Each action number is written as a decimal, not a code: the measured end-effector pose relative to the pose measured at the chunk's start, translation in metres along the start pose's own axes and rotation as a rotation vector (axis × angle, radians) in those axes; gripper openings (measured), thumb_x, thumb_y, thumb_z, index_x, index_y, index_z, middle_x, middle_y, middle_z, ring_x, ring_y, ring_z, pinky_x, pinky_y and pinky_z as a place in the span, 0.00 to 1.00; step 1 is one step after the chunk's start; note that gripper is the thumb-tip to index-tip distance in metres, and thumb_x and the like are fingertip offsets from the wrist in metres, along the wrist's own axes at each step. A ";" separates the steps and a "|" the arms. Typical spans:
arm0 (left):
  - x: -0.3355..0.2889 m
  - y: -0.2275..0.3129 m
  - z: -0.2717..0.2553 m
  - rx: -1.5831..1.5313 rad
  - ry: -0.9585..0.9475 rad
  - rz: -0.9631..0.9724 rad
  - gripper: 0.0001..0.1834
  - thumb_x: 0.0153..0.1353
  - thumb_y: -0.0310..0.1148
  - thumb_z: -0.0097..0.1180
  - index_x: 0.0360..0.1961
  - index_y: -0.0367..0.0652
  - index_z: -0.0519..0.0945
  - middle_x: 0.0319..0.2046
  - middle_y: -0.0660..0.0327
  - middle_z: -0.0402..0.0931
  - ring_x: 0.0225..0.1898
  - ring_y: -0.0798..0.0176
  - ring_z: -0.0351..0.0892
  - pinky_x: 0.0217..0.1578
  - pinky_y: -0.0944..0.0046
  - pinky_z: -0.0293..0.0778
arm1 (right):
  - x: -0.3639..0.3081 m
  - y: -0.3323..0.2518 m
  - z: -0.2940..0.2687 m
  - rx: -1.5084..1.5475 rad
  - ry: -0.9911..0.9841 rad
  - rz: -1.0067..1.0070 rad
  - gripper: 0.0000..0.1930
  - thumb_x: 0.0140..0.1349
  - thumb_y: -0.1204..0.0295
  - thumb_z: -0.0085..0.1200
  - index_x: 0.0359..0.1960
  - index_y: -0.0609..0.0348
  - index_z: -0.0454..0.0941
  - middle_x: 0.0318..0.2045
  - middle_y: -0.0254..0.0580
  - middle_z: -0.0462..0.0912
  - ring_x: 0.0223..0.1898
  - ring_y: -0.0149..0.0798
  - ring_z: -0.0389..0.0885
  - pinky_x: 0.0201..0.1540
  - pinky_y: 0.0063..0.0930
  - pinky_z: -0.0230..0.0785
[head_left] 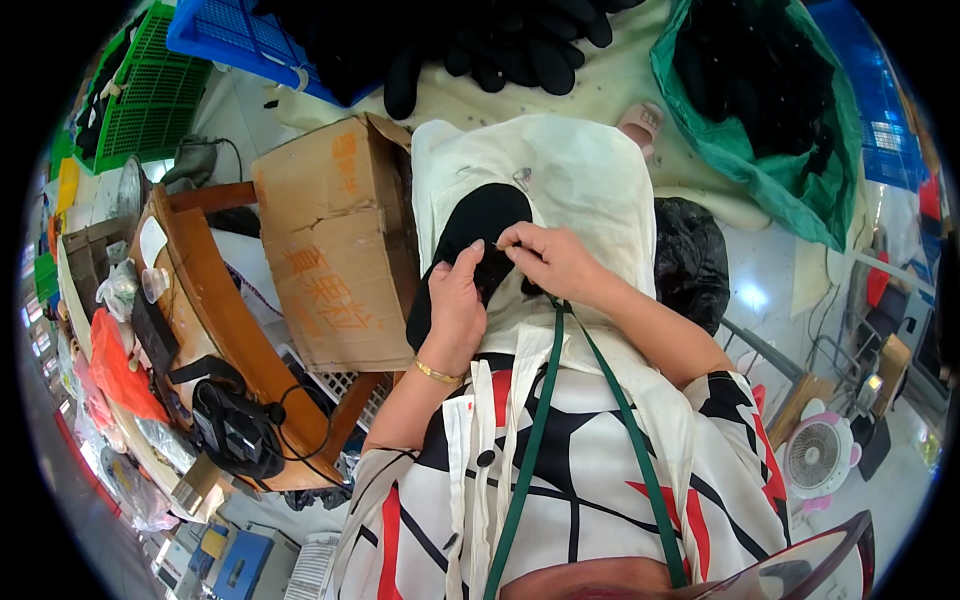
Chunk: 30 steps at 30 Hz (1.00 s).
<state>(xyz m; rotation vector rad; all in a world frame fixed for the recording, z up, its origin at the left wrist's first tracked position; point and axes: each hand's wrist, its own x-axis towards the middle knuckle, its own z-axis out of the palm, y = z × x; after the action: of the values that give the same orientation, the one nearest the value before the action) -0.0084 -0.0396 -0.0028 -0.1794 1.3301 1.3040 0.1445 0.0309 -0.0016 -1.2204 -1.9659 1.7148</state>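
Note:
A black, slipper-shaped cloth piece (484, 215) lies at a slant over the white cloth (590, 160) on my lap. My left hand (455, 305) grips its near side, thumb up on top. Close to that thumb, my right hand (540, 258) pinches thumb and forefinger together above the black surface. Something tiny and yellowish shows at those fingertips, too small to name. A second dark bit sits under my right hand, mostly covered by it. A green strap (545, 400) hangs down my front toward the piece.
A cardboard box (325, 240) stands left of my lap, beside a wooden bench (215, 330). Ahead lie several black pieces (550, 60) near a blue crate (250, 50). A green sack (840, 180) of dark items is far right, a black plastic bag (690, 262) nearer.

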 end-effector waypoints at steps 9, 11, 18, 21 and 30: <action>0.006 0.009 -0.003 0.021 -0.036 -0.080 0.08 0.59 0.30 0.60 0.36 0.37 0.78 0.35 0.61 0.79 0.36 0.66 0.79 0.40 0.62 0.76 | 0.002 0.009 0.013 -0.082 0.121 -0.176 0.07 0.65 0.68 0.50 0.43 0.52 0.74 0.31 0.48 0.80 0.30 0.52 0.80 0.34 0.39 0.73; 0.001 0.011 -0.003 0.030 -0.056 -0.087 0.08 0.59 0.30 0.61 0.35 0.39 0.77 0.34 0.61 0.79 0.36 0.66 0.79 0.40 0.63 0.75 | -0.001 0.001 0.013 -0.088 0.107 -0.121 0.07 0.66 0.68 0.50 0.43 0.55 0.72 0.29 0.49 0.79 0.30 0.52 0.80 0.35 0.38 0.72; -0.005 0.000 0.002 0.102 -0.016 0.000 0.14 0.58 0.32 0.64 0.37 0.38 0.71 0.32 0.62 0.76 0.32 0.68 0.76 0.33 0.65 0.74 | 0.009 -0.002 0.021 -0.079 0.135 -0.039 0.10 0.67 0.68 0.45 0.43 0.60 0.64 0.28 0.56 0.79 0.32 0.60 0.78 0.36 0.47 0.69; -0.002 -0.010 -0.006 0.190 -0.016 -0.012 0.09 0.59 0.31 0.63 0.33 0.38 0.75 0.30 0.63 0.78 0.30 0.68 0.77 0.32 0.67 0.73 | 0.012 -0.003 0.016 -0.075 0.112 -0.030 0.09 0.66 0.68 0.46 0.43 0.59 0.66 0.30 0.54 0.80 0.33 0.58 0.79 0.36 0.46 0.70; -0.022 -0.017 0.006 0.303 -0.254 0.149 0.05 0.61 0.25 0.59 0.37 0.36 0.82 0.34 0.66 0.80 0.33 0.74 0.75 0.35 0.72 0.70 | -0.001 -0.017 -0.011 -0.267 0.089 -0.185 0.08 0.60 0.63 0.56 0.37 0.51 0.76 0.34 0.39 0.77 0.34 0.47 0.80 0.36 0.41 0.72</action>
<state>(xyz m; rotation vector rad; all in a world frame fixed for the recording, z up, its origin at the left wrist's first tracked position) 0.0143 -0.0541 0.0067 0.2915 1.3203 1.1858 0.1452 0.0387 0.0170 -1.1318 -2.2273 1.3209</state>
